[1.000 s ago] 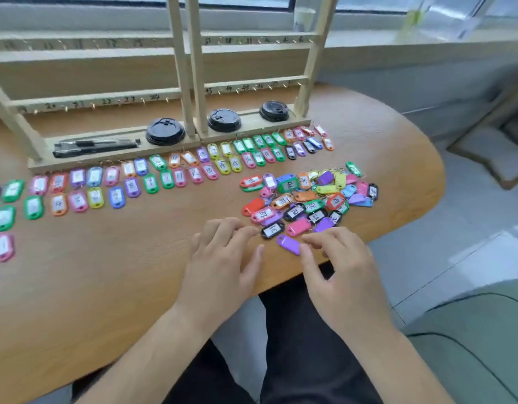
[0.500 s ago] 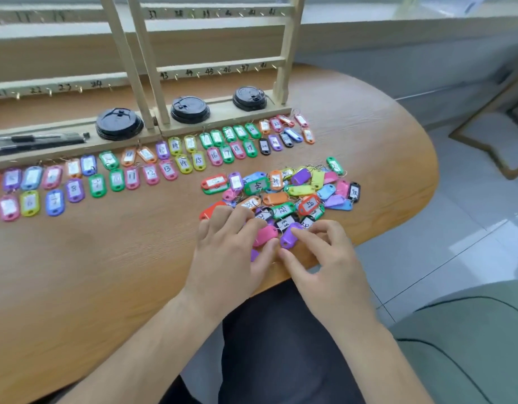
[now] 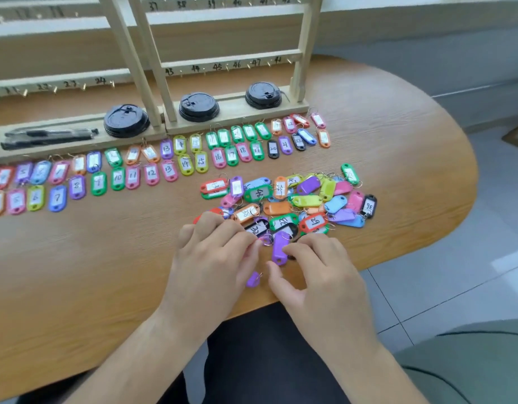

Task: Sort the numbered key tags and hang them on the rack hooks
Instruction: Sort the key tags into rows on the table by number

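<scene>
A loose pile of coloured key tags (image 3: 295, 199) lies on the wooden table (image 3: 76, 272) in front of me. Sorted tags (image 3: 170, 167) sit in two rows along the base of the wooden rack (image 3: 231, 64), whose numbered hooks are bare. My left hand (image 3: 217, 258) rests with bent fingers on the pile's near edge, its fingertips by a small ring. A purple tag (image 3: 253, 279) peeks out from under its thumb side. My right hand (image 3: 319, 275) pinches the lower end of another purple tag (image 3: 280, 246) between index finger and thumb.
Three black cup lids (image 3: 126, 121) (image 3: 198, 107) (image 3: 263, 95) and black pens (image 3: 47, 137) lie on the rack base. The table's rounded edge (image 3: 456, 217) drops off to a tiled floor at the right. A green cushion (image 3: 470, 368) is at the lower right.
The view has dipped and moved closer. My left hand slid left off the pink tag. My right hand has drawn a purple tag out of the pile's near edge.
</scene>
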